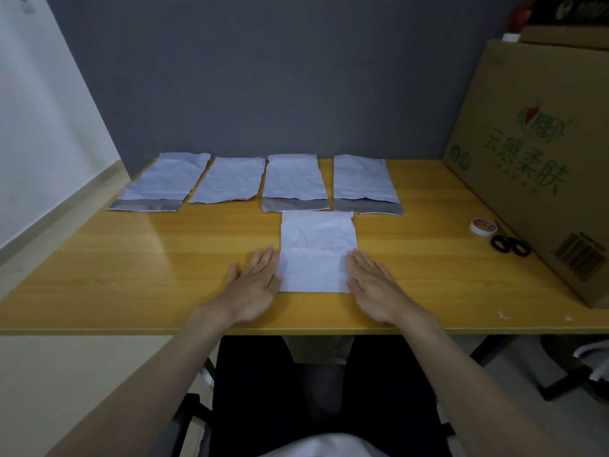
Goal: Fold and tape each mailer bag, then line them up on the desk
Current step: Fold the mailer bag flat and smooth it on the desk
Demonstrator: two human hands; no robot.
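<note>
One folded mailer bag (318, 252) lies near the front edge of the counter (164, 258), long axis running away from the person. The left hand (253, 285) and right hand (372, 285) lie flat with straight fingers at its two sides. Four more bags (227, 179) line the back wall. Tape (483, 226) and scissors (510, 245) sit right, beside a cardboard box (534, 166).

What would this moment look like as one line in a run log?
step: folding | white plastic mailer bag: folded, untaped | left hand: flat beside it | right hand: flat on its edge | tape roll: untouched
</note>
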